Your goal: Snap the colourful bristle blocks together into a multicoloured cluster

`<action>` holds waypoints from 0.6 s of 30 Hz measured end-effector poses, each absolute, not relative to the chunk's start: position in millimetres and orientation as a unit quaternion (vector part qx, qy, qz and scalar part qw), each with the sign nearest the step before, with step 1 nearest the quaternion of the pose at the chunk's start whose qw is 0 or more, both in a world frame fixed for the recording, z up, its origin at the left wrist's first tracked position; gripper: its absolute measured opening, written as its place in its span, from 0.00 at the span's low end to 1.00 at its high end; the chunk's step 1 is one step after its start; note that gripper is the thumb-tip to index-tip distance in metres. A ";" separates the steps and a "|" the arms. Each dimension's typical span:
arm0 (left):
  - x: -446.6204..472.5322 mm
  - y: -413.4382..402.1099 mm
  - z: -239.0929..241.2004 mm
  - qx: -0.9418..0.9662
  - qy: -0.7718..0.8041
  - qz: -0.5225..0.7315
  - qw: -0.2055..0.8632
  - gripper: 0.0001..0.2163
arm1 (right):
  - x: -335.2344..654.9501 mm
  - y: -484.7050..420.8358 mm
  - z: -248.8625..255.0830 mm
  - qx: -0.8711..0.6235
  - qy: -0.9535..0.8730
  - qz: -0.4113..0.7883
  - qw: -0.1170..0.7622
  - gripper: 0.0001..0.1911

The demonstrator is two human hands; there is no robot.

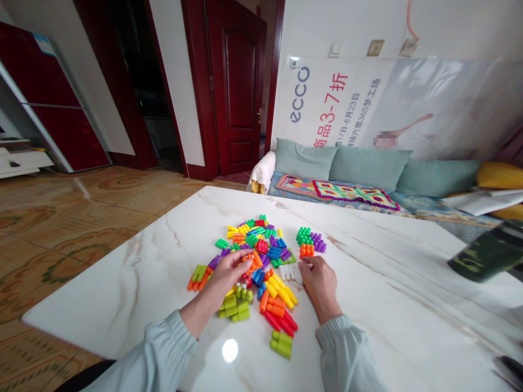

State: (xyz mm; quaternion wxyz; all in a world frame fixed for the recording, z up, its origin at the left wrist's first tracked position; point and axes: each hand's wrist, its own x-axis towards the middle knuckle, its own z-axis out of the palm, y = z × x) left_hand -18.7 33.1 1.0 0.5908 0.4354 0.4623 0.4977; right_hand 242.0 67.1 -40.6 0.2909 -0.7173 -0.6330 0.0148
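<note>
Over the heap of plastic blocks, my left hand (pixel 223 275) pinches an orange building block (pixel 254 262) between thumb and fingers. My right hand (pixel 319 280) rests at the heap's right side with its fingers curled together. Its fingertips are just below another orange block (pixel 306 250) and beside white blocks (pixel 287 272); what they grip is hidden. Green blocks (pixel 304 236) and purple blocks (pixel 317 242) stand against that orange block. Closer to me lie yellow blocks (pixel 281 288), red blocks (pixel 281 322) and lime-green blocks (pixel 235 307).
Everything lies on a white marble-patterned table (pixel 163 294). A dark green camouflage-patterned cup (pixel 484 256) is at the right. Beyond the table's far edge is a sofa with pale green cushions (pixel 370 169). A dark object (pixel 510 367) sits at the lower right.
</note>
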 end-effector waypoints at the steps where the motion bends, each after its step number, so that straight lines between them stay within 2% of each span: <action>1: -18.8 33.2 1.0 0.434 0.462 0.498 0.591 0.27 | 242.3 67.7 -41.4 -0.716 -0.635 0.015 0.291 0.13; 18: -18.6 32.4 3.1 0.431 0.459 0.502 0.593 0.27 | 240.6 67.9 -39.1 -0.692 -0.656 0.028 0.299 0.16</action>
